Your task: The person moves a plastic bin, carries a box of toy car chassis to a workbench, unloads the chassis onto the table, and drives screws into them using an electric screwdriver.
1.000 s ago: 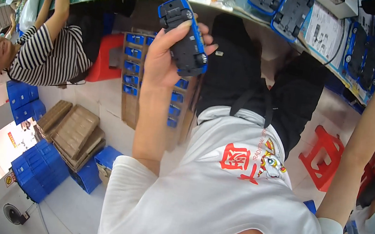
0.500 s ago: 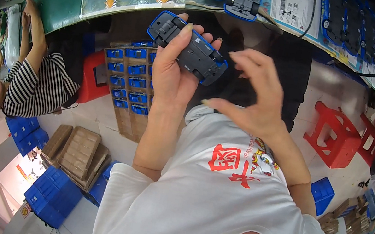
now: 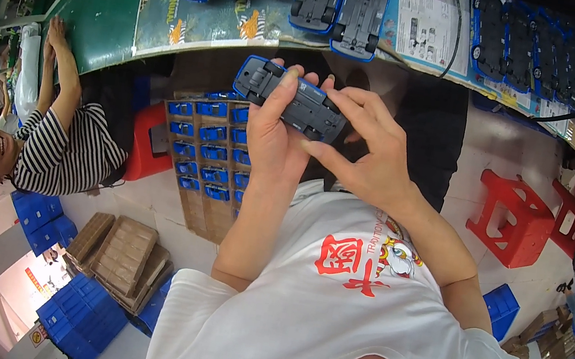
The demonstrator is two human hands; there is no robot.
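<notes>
A blue toy car [image 3: 310,111] lies upside down in my left hand [image 3: 273,133], its black underside facing up. The left thumb presses across the chassis, and the fingertips curl over the far edge. Around the car's right end is my right hand [image 3: 383,153], with the thumb on the near side and the fingers on the far side, closed on the car. The wheels on that end are partly hidden.
More overturned blue cars [image 3: 361,12] line the workbench [image 3: 100,40] in front, with another group [image 3: 505,41] at its right. A divided cardboard tray [image 3: 203,219] of blue cars stands below. Red stools [image 3: 512,220], blue crates [image 3: 86,309] and a striped-shirt co-worker [image 3: 68,154] are around me.
My right hand has come in from the right and closed on the car's right end. The car and left hand sit slightly lower and further right in view.
</notes>
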